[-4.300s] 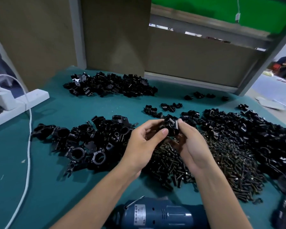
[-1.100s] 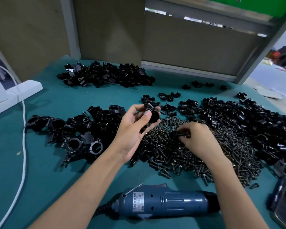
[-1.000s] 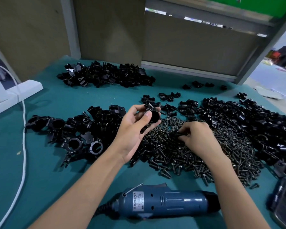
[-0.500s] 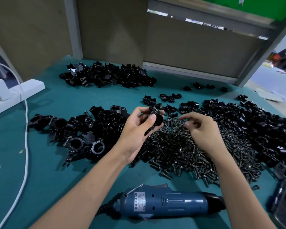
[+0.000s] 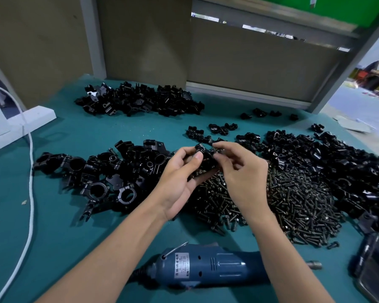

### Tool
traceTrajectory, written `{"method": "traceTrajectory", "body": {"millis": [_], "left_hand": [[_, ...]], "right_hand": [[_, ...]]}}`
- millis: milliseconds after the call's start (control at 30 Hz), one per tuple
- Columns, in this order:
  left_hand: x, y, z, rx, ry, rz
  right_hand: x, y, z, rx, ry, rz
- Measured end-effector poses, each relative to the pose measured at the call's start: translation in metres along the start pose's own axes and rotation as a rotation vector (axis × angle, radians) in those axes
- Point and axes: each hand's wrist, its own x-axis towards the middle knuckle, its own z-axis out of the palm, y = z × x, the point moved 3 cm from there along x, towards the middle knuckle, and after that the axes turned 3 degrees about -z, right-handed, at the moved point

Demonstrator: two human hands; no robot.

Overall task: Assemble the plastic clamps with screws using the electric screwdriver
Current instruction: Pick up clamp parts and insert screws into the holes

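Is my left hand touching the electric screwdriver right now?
Apart. The head view shows the left hand gripping a black clamp over the screws, while the electric screwdriver lies on the mat well nearer the camera.

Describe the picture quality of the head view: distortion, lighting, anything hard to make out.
Head view: wide-angle distortion slants the grey post at the right edge; light is even, with soft shadows on the teal table; the black clamp held in the left hand, right hand pinching at it, blends into the dark parts behind, so a screw there cannot be made out.
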Motion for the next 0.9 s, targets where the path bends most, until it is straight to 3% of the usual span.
{"method": "traceTrajectory", "body": {"millis": [167,433,700,900], "left_hand": [[0.000,0.000,-0.003,0.163,0.011,-0.032],[0.002,-0.002,-0.001,0.135,-0.019,0.003],[0.002,-0.003,0.000,0.143,-0.064,0.033],[0.002,-0.009,-0.001,0.356,-0.079,0.055]], "right_hand": [[0.000,0.007,-0.003,-0.069,-0.121,-0.029],[0.002,-0.001,-0.010,0.154,0.117,0.056],[0.000,0.000,-0.006,0.063,0.064,-0.023],[-0.003,-0.003,-0.007,-0.061,0.094,-0.169]]}}
